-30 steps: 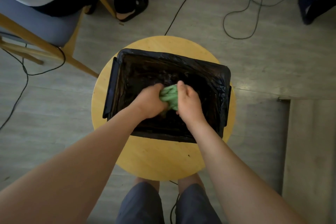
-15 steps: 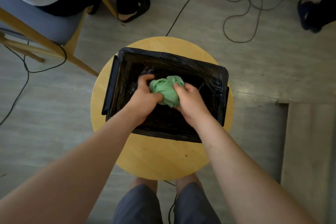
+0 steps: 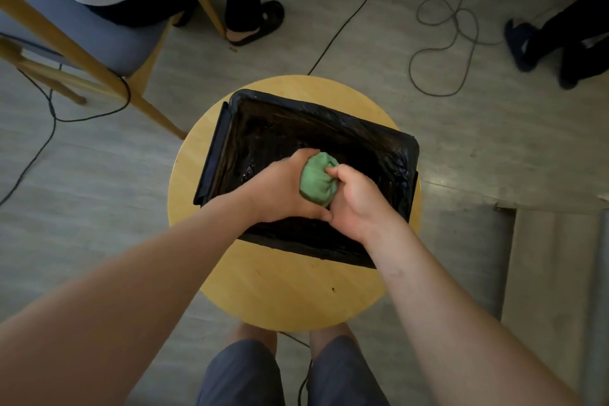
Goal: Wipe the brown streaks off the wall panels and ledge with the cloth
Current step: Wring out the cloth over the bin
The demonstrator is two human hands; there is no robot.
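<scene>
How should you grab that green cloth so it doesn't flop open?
Grip the green cloth round its bunched middle, coming from the sides. It is wadded into a ball, so the left hand and right hand wrapping it from opposite sides probably keep loose ends tucked in.

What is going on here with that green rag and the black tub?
A person is squeezing a balled-up green cloth between both hands: the left hand wraps one side, the right hand grips the other. They hold it over a rectangular tub lined with black plastic, which sits on a round wooden stool. It looks like wringing, ahead of any wiping.
</scene>
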